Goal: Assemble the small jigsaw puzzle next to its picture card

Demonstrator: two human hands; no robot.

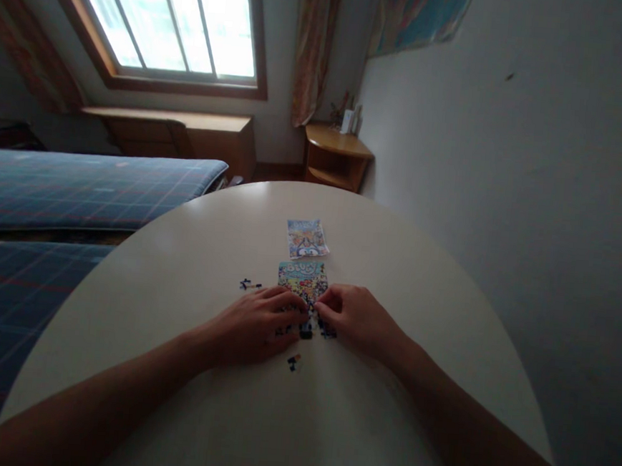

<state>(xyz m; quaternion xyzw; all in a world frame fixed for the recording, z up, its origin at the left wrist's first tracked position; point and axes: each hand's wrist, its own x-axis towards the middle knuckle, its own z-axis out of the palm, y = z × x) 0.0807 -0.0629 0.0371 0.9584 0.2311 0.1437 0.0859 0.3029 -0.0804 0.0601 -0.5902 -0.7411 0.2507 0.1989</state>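
A partly joined jigsaw puzzle [303,279] with a colourful printed picture lies on the round table, its lower part broken up by gaps. My left hand [264,323] rests flat over the puzzle's lower left, fingers stretched out and hiding that area. At the lower right, my right hand [355,315] has thumb and forefinger pinched at the puzzle's surface, apparently on a small puzzle piece that the fingers mostly cover. Loose puzzle pieces [293,362] lie just below the left hand, and several more loose pieces [249,285] lie to its upper left.
Beyond the puzzle lies a printed picture sheet [307,240] in similar colours. The white round table [208,239] has a plaid-covered bed [78,186] at its left and a wall [509,177] at its right. A wooden corner shelf [340,140] stands behind.
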